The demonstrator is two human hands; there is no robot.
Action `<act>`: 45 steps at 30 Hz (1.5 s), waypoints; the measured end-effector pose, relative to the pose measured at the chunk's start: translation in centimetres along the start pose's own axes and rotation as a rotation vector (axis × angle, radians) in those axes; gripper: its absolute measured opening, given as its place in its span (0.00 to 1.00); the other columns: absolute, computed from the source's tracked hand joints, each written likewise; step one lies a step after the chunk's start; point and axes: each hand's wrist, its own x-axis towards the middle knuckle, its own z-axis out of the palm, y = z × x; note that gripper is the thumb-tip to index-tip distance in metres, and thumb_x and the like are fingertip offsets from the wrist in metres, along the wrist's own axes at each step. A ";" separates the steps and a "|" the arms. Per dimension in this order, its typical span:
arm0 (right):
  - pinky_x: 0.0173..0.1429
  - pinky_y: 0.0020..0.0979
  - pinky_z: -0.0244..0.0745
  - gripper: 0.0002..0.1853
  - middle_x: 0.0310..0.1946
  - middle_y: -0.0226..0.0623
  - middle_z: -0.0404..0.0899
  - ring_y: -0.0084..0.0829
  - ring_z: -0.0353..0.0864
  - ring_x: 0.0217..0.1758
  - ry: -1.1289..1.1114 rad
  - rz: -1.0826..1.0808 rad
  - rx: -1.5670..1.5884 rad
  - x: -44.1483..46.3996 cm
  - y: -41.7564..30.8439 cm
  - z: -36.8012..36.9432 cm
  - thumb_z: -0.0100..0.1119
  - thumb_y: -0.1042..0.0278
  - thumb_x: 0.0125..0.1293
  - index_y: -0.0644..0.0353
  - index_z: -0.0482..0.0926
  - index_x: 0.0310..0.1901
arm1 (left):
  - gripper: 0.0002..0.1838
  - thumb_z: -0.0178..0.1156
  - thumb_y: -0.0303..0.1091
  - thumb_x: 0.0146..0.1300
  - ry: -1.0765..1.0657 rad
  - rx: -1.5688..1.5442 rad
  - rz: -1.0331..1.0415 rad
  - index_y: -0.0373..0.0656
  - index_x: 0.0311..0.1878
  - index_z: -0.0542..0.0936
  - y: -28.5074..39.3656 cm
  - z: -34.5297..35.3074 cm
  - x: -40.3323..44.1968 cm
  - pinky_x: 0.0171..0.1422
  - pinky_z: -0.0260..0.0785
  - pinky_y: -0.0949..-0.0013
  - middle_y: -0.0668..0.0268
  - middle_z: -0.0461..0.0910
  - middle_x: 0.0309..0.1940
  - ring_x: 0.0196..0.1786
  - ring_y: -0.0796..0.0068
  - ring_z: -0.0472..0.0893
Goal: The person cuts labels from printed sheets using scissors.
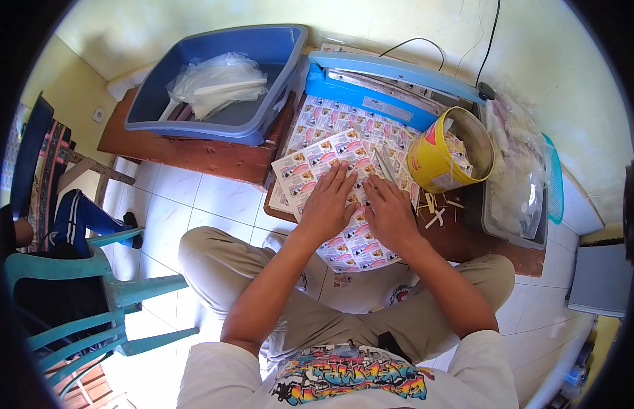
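My left hand (pixel 328 206) lies with its fingers stretched over a printed paper sheet (pixel 356 249) covered in small repeated labels. My right hand (pixel 390 213) rests beside it on the same paper, fingers extended and pointing away from me. The sheet lies at a slant, and its near end hangs past the table edge over my lap. More printed sheets (pixel 317 117) lie underneath and behind. What looks like a pair of scissors (pixel 384 163), partly hidden, is just beyond my right fingertips.
A blue heat sealer (pixel 371 103) stands behind the sheets. To the right are a yellow bucket (pixel 436 155), paper scraps (pixel 436 215) and a grey tray (pixel 511 228) of plastic bags. A blue bin (pixel 276 88) sits at left. A green chair (pixel 126 292) and another person's leg (pixel 92 217) are farther left.
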 end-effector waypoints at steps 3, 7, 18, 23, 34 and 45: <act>0.70 0.47 0.66 0.28 0.71 0.46 0.72 0.44 0.71 0.72 0.003 0.006 0.002 0.1 0.2 0.2 0.65 0.67 0.65 0.65 0.77 0.67 | 0.35 0.65 0.41 0.70 0.002 -0.011 0.016 0.42 0.78 0.68 -0.5 0.1 0.3 0.86 0.51 0.50 0.50 0.58 0.82 0.85 0.49 0.56; 0.70 0.47 0.66 0.28 0.71 0.46 0.72 0.44 0.71 0.72 0.015 0.015 -0.006 0.1 0.3 0.1 0.66 0.66 0.65 0.65 0.77 0.66 | 0.31 0.62 0.40 0.73 0.036 -0.002 0.065 0.44 0.77 0.70 -1.4 0.3 1.0 0.87 0.51 0.52 0.50 0.61 0.81 0.84 0.52 0.58; 0.74 0.49 0.62 0.29 0.73 0.49 0.71 0.45 0.69 0.76 -0.005 -0.054 -0.068 -1.3 -0.3 0.5 0.65 0.61 0.67 0.64 0.76 0.68 | 0.26 0.62 0.38 0.73 0.136 0.041 0.163 0.45 0.72 0.76 -3.1 0.5 2.6 0.85 0.54 0.52 0.52 0.66 0.79 0.82 0.53 0.63; 0.74 0.49 0.62 0.30 0.74 0.47 0.69 0.44 0.68 0.77 0.020 -0.048 -0.113 -1.5 -0.3 1.1 0.64 0.62 0.68 0.61 0.73 0.70 | 0.26 0.63 0.40 0.72 0.183 0.105 0.063 0.44 0.71 0.76 -1.8 0.8 1.5 0.85 0.52 0.46 0.45 0.67 0.77 0.81 0.47 0.63; 0.73 0.51 0.62 0.30 0.76 0.45 0.68 0.41 0.67 0.78 0.017 -0.010 -0.155 -0.7 -0.4 1.7 0.61 0.59 0.71 0.60 0.73 0.72 | 0.28 0.61 0.43 0.74 0.188 0.137 0.005 0.43 0.73 0.73 0.0 1.0 -1.6 0.85 0.49 0.44 0.44 0.65 0.77 0.82 0.47 0.61; 0.73 0.54 0.61 0.30 0.76 0.47 0.67 0.43 0.65 0.79 -0.009 -0.020 -0.090 -0.2 -0.1 1.4 0.62 0.60 0.70 0.62 0.73 0.71 | 0.30 0.58 0.45 0.76 0.176 0.173 -0.026 0.46 0.77 0.70 -0.7 1.5 -1.4 0.86 0.48 0.48 0.46 0.61 0.80 0.83 0.48 0.60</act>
